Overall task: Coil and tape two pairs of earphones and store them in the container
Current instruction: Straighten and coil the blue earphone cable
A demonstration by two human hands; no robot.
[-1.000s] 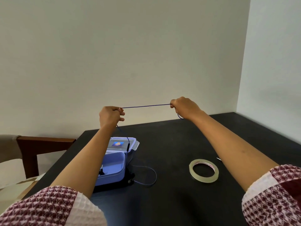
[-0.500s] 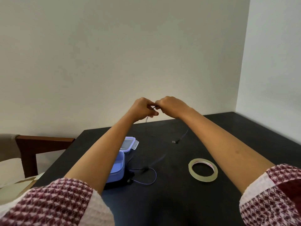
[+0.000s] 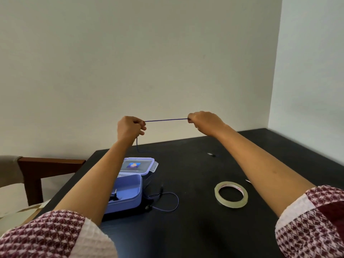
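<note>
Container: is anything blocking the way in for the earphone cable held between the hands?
Nothing visible does. The container is open, its lid lying behind it. The cable is stretched between left hand and right hand, above the table. A dark item lies inside, partly hidden by the left forearm.

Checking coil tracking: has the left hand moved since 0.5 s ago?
Yes. The left hand went left, away from the tape roll, stretching the cord out from the right hand.

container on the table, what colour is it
Light purple, lavender-like container, seen in the head view, the only one.
</note>
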